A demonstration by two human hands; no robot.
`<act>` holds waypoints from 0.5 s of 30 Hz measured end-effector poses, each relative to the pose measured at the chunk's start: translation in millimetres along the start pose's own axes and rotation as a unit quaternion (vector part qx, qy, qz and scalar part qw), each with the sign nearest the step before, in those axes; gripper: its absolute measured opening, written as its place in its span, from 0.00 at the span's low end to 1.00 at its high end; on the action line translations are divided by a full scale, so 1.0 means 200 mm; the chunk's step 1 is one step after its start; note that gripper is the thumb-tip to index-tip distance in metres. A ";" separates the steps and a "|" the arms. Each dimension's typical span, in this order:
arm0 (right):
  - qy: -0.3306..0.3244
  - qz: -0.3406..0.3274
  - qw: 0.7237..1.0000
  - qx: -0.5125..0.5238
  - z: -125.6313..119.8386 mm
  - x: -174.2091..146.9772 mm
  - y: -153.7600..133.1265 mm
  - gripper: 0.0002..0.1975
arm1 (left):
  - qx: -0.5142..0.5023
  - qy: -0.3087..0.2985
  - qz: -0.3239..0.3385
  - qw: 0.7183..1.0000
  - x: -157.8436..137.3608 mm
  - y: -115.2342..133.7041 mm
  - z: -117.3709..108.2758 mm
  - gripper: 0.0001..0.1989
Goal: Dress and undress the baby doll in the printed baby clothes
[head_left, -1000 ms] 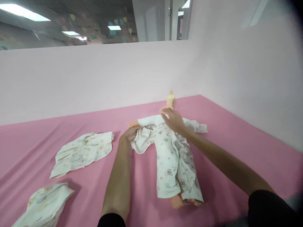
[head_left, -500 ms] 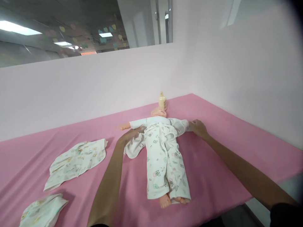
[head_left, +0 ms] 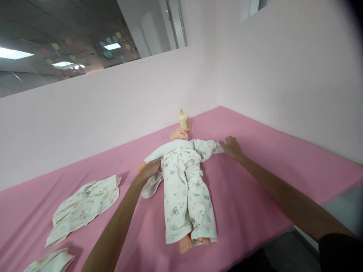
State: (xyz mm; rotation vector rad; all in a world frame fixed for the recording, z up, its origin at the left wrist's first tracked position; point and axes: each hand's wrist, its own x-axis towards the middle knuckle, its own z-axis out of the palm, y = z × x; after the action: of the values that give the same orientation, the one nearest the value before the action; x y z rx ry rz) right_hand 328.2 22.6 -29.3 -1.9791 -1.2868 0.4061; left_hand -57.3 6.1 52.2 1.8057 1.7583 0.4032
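Note:
A baby doll (head_left: 178,133) lies face up on a pink-covered table, its feet toward me. It wears patterned white pants (head_left: 185,196) and a white top. A loose white baby jacket (head_left: 204,148) has one sleeve around the doll's arm on the right; its other part (head_left: 151,187) spreads beside the doll's waist on the left. My right hand (head_left: 231,146) is closed on the end of that right sleeve, pulled out sideways. My left hand (head_left: 151,169) is curled against the doll's left-side waist, over the loose cloth, its fingertips partly hidden. The doll's other arm points left.
A pale yellow pump bottle (head_left: 185,121) stands behind the doll's head. Two patterned white cloths, one larger (head_left: 85,207) and one smaller (head_left: 52,261), lie on the left of the pink table cover (head_left: 244,219). White walls (head_left: 272,75) border the back and right side.
My view has swung slightly to the right. My left hand has drawn in from flat fingers to a curl at the doll's side. The right sleeve looks stretched farther outward.

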 end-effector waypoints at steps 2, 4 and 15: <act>-0.020 0.026 0.999 -0.018 -0.06 0.02 0.01 0.30 | 0.095 0.039 -0.018 0.995 -0.01 0.05 -0.03 0.22; -0.063 0.042 0.997 -0.033 -0.09 0.03 0.02 0.27 | 0.188 0.122 -0.018 0.974 -0.01 0.14 -0.03 0.21; -0.084 -0.052 0.985 -0.142 -0.09 0.00 0.04 0.11 | 0.394 -0.026 0.288 0.872 0.37 0.72 0.29 0.15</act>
State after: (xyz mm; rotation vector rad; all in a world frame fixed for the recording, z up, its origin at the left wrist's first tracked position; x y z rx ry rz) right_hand 343.0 13.3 -22.6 -2.1345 -1.6239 0.3612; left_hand 98.7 73.5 79.0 2.8978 1.3932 -0.1985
